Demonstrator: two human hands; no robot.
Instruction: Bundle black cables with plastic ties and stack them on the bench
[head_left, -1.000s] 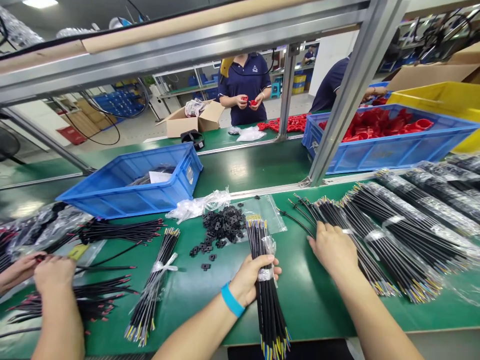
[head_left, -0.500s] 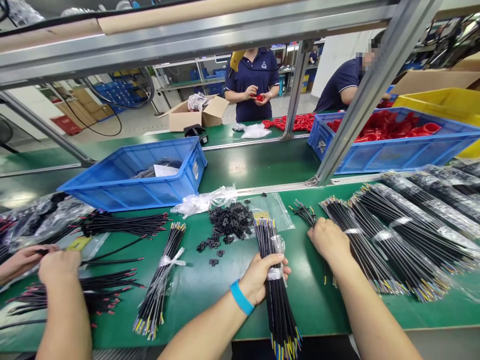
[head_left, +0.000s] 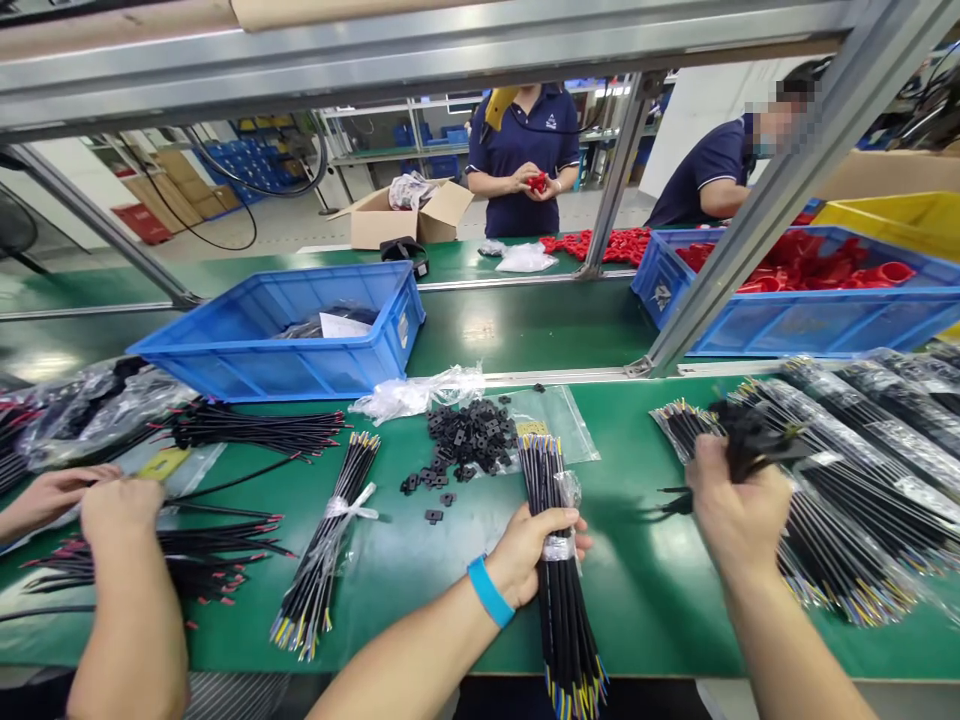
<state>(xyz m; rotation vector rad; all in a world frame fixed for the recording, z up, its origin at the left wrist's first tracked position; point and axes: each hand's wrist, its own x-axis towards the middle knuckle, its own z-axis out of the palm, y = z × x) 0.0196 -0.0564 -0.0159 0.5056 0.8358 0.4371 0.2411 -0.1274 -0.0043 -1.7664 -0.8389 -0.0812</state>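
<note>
The cable bundle (head_left: 570,625) is being grasped by the left hand (head_left: 541,552), with the fingers being wrapped around its clear plastic band (head_left: 559,547). The bundle is being held over the front part of the green bench (head_left: 420,560), its lower end being directed toward the front edge. The loose black cables (head_left: 750,440) are being gripped by the closed right hand (head_left: 739,510), near the row of bundles (head_left: 847,560) at the right; their number cannot be told because of blur. The small black parts (head_left: 469,435) are being supported by the bench beyond the left hand, beside and partly on a clear bag (head_left: 574,415). A tied bundle (head_left: 326,545) is being carried by the bench farther left. Behind it, a blue bin (head_left: 277,372) is being used to hold dark items and a white sheet (head_left: 343,325). At the far left, red-tipped cables (head_left: 255,425) are being set out near a co-worker's hands (head_left: 120,505).
</note>
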